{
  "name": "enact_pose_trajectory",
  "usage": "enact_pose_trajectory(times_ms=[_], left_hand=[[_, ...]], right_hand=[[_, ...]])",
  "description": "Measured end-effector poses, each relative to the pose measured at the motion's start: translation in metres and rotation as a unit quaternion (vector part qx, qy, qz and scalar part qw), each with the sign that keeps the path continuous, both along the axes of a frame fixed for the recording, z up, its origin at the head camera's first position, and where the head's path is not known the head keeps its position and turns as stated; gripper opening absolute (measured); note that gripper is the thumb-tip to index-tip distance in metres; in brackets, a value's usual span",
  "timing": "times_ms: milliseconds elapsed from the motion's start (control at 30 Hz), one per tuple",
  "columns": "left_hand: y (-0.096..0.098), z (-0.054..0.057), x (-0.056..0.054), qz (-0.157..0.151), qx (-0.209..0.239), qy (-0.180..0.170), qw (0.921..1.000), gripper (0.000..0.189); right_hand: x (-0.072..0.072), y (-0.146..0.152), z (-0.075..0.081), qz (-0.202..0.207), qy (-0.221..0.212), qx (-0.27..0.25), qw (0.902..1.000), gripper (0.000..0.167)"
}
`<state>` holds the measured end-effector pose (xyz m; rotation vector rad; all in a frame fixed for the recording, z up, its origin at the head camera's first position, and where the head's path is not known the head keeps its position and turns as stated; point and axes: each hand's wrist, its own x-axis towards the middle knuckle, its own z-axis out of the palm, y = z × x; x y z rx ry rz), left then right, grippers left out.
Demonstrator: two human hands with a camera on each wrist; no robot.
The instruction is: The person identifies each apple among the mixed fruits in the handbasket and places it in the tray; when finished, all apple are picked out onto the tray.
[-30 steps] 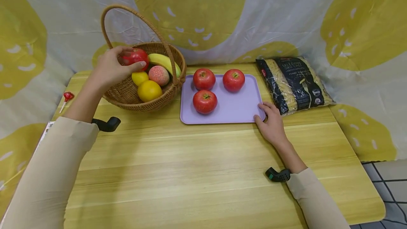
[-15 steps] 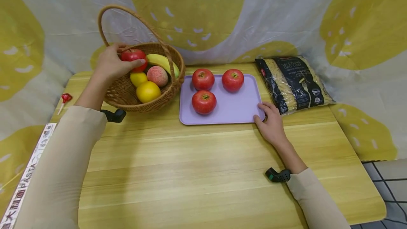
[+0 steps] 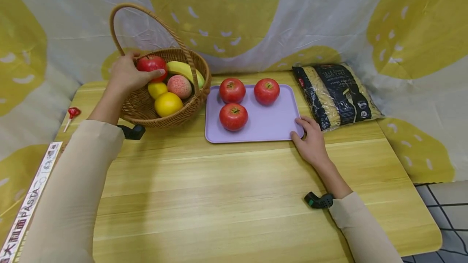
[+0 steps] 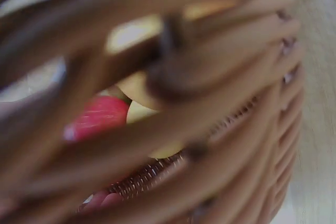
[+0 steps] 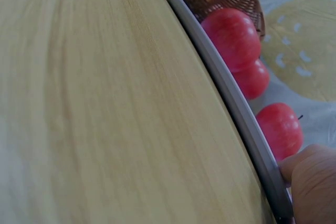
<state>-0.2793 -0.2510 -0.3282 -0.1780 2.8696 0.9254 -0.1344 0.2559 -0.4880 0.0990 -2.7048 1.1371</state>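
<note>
My left hand (image 3: 126, 72) is inside the wicker basket (image 3: 164, 123), thumb and fingers around a red apple (image 3: 150, 64). Beside that apple lie a banana (image 3: 179, 68), a pinkish peach (image 3: 179, 87), a yellow lemon (image 3: 157, 90) and a round yellow-orange fruit (image 3: 168, 104). Blurred basket weave fills most of the left wrist view, and a bit of the red apple (image 4: 100, 118) shows through it. My right hand (image 3: 311, 141) grips the front right corner of the lilac tray (image 3: 270, 129). Three red apples (image 3: 234, 117) sit on the tray's left and back parts.
A bag of penne pasta (image 3: 338, 94) lies at the back right, close to the tray. Over on the left are a red lollipop (image 3: 74, 112) and a long printed pasta box (image 3: 33, 198). A patterned cloth (image 3: 234, 19) hangs behind the table (image 3: 219, 198).
My left hand has lowered the apple slightly into the basket, keeping its hold. The right hand stays at the tray corner. More of the pasta box shows at the left as the view shifts.
</note>
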Motion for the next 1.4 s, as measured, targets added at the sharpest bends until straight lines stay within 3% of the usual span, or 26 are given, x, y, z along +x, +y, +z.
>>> enact_pose_trajectory(times_ms=[367,900,1167,1400], left_hand=[[0.000,-0.008,-0.002,-0.001,-0.003,0.016,0.9999,0.102],[0.006,-0.021,-0.005,0.009,-0.017,0.023,0.9996,0.104],[0.014,-0.026,-0.009,0.006,0.011,0.047,0.9988,0.099],[0.015,-0.028,-0.008,-0.012,-0.014,0.042,0.9989,0.105]], right_hand=[[-0.001,-0.002,0.001,0.000,0.002,0.000,1.0000,0.047],[-0.002,-0.001,0.002,0.004,0.002,0.004,1.0000,0.047],[-0.001,0.001,-0.001,0.000,-0.003,0.003,1.0000,0.047],[-0.001,0.001,-0.002,-0.002,-0.005,0.004,1.0000,0.049]])
